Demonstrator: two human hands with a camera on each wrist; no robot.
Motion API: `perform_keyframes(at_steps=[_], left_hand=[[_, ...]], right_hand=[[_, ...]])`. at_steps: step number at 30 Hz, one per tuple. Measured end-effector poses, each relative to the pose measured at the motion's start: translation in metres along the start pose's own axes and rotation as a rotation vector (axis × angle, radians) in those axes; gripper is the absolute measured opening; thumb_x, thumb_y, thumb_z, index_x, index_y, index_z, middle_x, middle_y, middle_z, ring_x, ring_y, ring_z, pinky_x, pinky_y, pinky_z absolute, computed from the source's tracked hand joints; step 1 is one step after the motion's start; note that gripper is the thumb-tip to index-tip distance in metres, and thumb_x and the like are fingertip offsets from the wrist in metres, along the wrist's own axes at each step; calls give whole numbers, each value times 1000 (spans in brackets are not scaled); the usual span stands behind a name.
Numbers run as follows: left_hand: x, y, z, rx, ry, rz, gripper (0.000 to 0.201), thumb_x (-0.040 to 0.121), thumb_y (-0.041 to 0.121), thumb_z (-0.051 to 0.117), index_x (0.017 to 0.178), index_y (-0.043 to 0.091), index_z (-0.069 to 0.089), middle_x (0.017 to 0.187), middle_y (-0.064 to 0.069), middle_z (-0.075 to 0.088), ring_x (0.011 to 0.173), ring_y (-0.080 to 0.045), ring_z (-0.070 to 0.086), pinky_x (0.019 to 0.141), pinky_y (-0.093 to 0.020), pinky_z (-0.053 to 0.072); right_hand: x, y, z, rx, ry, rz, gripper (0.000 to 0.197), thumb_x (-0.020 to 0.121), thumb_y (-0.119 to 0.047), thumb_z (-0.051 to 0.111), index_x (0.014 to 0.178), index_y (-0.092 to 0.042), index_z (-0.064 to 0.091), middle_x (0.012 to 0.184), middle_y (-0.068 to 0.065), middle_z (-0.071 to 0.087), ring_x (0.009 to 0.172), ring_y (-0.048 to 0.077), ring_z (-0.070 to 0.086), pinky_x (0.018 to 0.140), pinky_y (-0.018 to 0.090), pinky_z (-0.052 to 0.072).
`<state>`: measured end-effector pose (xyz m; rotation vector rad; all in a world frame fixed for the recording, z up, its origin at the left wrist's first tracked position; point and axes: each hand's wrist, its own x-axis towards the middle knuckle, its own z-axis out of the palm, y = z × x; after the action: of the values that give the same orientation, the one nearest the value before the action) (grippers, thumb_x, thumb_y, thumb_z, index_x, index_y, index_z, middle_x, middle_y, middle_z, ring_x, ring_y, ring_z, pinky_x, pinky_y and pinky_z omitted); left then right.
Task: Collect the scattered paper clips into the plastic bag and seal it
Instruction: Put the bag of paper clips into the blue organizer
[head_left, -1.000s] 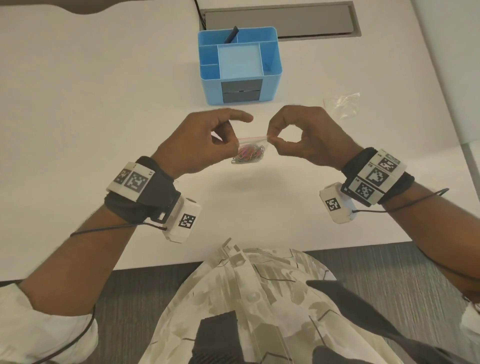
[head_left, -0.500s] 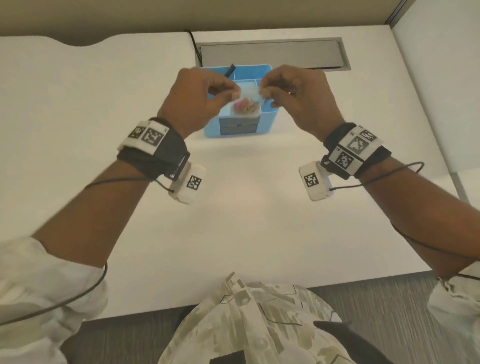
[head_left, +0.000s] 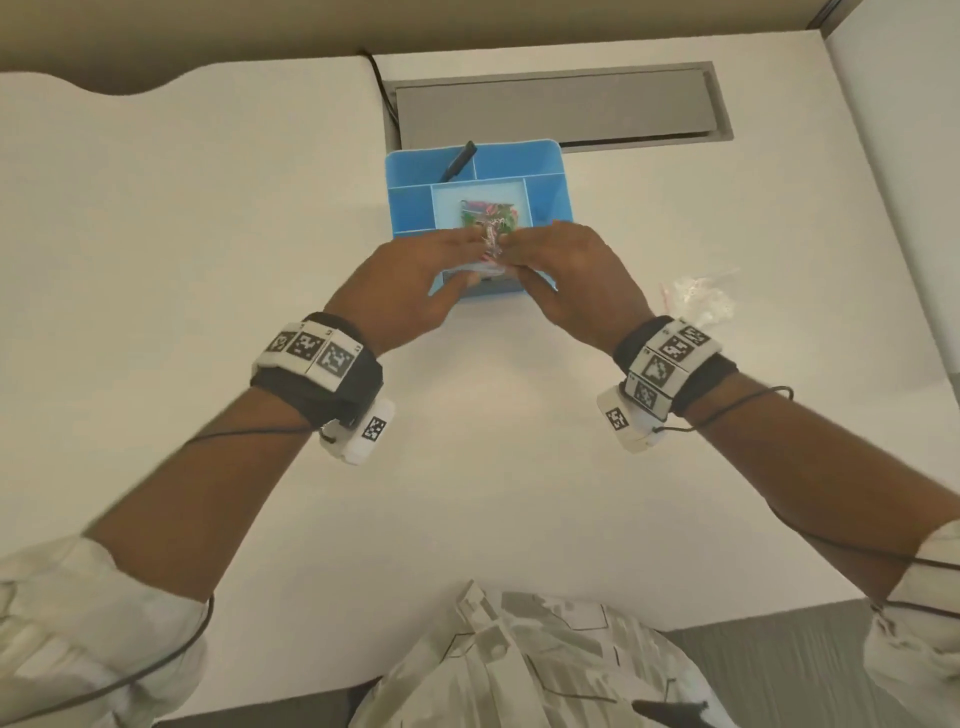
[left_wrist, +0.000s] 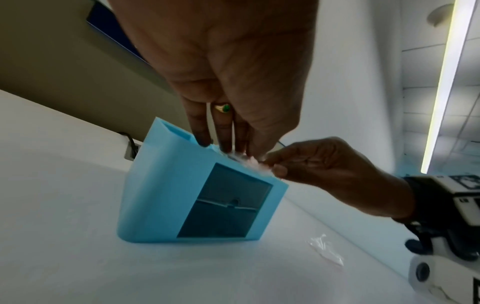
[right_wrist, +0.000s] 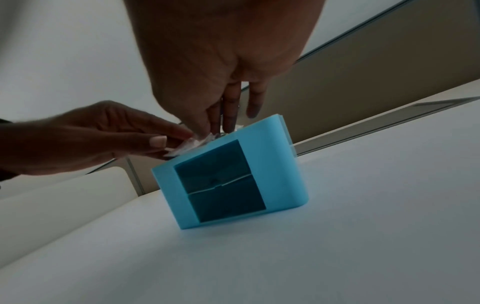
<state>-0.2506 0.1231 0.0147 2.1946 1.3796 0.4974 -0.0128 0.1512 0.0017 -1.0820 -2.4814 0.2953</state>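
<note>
Blue organizer (head_left: 550, 176) holds the clip-filled plastic bag (head_left: 488, 215); both hands crowd its front.

White surface (head_left: 208, 260) underneath it all, pale and matte. Sitting right on it, a blue desk organiser (head_left: 550, 171) directly under and just beyond the fingers (head_left: 462, 241), its dark drawer front facing back toward the wrists. Off to the right of the fingers, near the right wrist, a crumpled clear plastic bag (head_left: 701, 299) lies flat. Beyond the organiser, a grey cable hatch (head_left: 556, 106) is set flush into the surface.
</note>
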Motion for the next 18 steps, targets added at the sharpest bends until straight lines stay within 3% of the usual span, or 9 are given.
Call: perform_keyframes(at_steps=[4, 7, 10, 15, 18], left_hand=[[6, -2, 5, 29, -12, -70, 44, 106, 29, 62, 148, 17, 59, 155, -3, 57, 141, -25, 57, 117, -43, 48], [12, 1, 2, 55, -18, -97, 46, 106, 30, 61, 150, 17, 57, 156, -4, 56, 142, -26, 55, 118, -38, 43], [9, 0, 4, 80, -29, -120, 50, 105, 29, 62, 152, 16, 54, 159, -4, 53, 141, -30, 55, 120, -44, 44], [-9, 7, 4, 68, -59, -106, 61, 106, 28, 60, 161, 16, 36, 170, -5, 35, 159, -28, 31, 130, -48, 28], [-39, 13, -3, -4, -19, -120, 57, 106, 33, 59, 159, 20, 41, 169, -1, 37, 160, -21, 27, 130, -48, 29]], right_hand=[[4, 2, 2, -70, -39, 28, 31, 101, -27, 52, 127, -20, 67, 132, -1, 68, 125, 19, 61, 111, 45, 40], [5, 3, 0, -59, -37, 69, 31, 101, -24, 55, 130, -20, 65, 133, 0, 67, 127, 20, 60, 111, 45, 41], [-2, 4, -6, -28, -34, 111, 35, 102, -28, 54, 136, -19, 60, 139, 1, 63, 131, 20, 56, 112, 42, 40], [-39, 20, -25, 60, 60, 279, 36, 102, -26, 56, 138, -18, 59, 141, 0, 61, 127, 20, 58, 110, 39, 45], [-71, 46, -33, 40, 110, 395, 35, 101, -21, 58, 135, -19, 60, 140, 1, 61, 128, 22, 58, 112, 41, 43]])
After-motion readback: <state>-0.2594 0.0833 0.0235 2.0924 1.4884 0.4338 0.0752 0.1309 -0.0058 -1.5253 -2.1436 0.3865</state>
